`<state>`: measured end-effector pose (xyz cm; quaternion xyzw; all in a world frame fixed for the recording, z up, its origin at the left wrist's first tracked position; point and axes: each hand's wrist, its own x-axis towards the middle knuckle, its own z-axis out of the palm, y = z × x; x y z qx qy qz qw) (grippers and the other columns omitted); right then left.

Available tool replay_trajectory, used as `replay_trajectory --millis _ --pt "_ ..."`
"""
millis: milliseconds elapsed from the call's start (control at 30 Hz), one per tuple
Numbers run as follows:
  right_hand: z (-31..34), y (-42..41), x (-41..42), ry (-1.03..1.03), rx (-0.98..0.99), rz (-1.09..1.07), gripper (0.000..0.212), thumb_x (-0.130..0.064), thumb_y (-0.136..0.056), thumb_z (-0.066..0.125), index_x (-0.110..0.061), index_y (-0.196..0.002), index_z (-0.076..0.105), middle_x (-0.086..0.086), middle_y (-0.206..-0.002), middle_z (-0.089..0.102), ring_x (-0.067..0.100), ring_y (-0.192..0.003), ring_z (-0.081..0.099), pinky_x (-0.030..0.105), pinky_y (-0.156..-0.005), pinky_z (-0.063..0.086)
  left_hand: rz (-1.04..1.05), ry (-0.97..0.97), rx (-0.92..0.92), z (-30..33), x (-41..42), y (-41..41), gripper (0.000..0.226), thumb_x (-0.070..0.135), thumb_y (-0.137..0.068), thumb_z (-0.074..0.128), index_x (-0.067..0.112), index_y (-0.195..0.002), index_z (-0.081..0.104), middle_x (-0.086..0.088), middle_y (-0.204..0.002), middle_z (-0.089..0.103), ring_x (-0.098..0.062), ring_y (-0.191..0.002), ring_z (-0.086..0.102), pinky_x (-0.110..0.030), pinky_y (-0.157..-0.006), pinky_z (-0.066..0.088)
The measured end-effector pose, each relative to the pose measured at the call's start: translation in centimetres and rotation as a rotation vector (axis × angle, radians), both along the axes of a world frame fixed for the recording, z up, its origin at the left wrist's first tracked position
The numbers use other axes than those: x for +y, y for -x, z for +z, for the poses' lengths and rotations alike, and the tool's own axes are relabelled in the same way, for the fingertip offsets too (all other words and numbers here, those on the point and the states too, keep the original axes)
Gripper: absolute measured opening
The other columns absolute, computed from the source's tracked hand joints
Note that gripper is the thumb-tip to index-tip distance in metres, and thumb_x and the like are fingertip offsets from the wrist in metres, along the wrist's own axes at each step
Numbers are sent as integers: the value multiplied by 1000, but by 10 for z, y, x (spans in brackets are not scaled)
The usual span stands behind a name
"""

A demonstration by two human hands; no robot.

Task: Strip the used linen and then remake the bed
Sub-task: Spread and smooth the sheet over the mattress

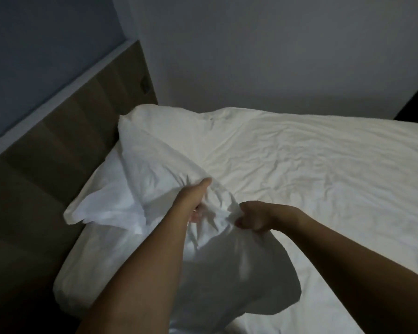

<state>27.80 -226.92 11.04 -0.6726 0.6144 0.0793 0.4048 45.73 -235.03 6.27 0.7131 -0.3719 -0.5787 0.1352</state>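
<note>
Wood headboard (65, 131) runs along the left, blue-grey wall (34, 44) above it. Second pillow (87, 268) lies against it. My left hand (198, 201) and right hand (253, 218) both clench the white pillow (155, 169), lifted over the bed's head end. Wrinkled white sheet (323, 177) covers the bed rightward; pale wall (275, 49) behind.
</note>
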Motion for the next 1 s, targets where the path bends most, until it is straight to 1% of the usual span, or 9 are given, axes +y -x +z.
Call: replay_trajectory --millis 67,167,333,467,567,633,767,867,1000 --pt "-5 15 12 -10 6 -46 18 -24 -94 51 -7 -95 57 14 -102 62 30 -94 63 36 -79 50 -97 51 -83 -13 3 29 48 53 -87 55 7 -99 63 -14 -90 69 -31 -78 67 -41 -75 59" --pt "-4 52 41 -14 -7 -163 27 -20 -94 53 -3 -113 60 14 -116 63 29 -105 60 26 -77 42 -174 146 -31 -26 14 70 34 30 -96 46 0 -101 60 -14 -78 63 -25 -58 56 -31 -55 50" --pt "11 138 101 72 -31 -380 16 -27 -92 58 -13 -97 53 6 -100 57 21 -88 54 26 -71 39 -146 298 78 -12 52 151 39 35 -97 52 -1 -111 58 -13 -72 59 -22 -50 50 -33 -55 48" --pt "31 197 147 182 -65 -442 12 -24 -92 57 -16 -87 51 3 -93 56 20 -88 52 25 -70 35 -160 370 100 18 90 216 47 37 -97 53 -6 -117 55 -12 -67 54 -23 -47 48 -25 -45 41" --pt "39 239 187 245 -86 -448 8 -20 -91 56 -13 -95 55 7 -97 59 19 -90 53 25 -68 34 -168 394 82 37 127 264 41 38 -98 53 -3 -107 55 -14 -67 55 -25 -48 51 -25 -41 40" --pt "37 270 218 270 -131 -497 2 -16 -89 56 -17 -88 55 3 -87 59 18 -83 55 25 -63 39 -182 433 96 43 154 299 34 34 -99 52 0 -99 55 -13 -69 56 -25 -52 54 -26 -43 42" --pt "31 331 283 301 -224 -633 19 -16 -90 57 -21 -72 51 -2 -67 55 15 -61 53 31 -57 50 -214 489 111 50 209 371 32 30 -99 52 5 -79 56 -11 -70 58 -22 -58 55 -27 -48 40" --pt "27 376 324 313 -257 -702 20 -19 -91 57 -22 -72 51 -4 -64 53 12 -52 48 22 -46 44 -273 475 95 54 241 423 33 30 -100 50 3 -82 54 -13 -64 56 -24 -54 54 -26 -44 37" --pt "18 436 367 315 -298 -790 17 -20 -92 57 -21 -75 53 -5 -64 53 13 -56 48 24 -53 41 -379 492 53 53 273 489 29 30 -101 49 5 -86 54 -9 -66 55 -22 -55 53 -23 -39 37"
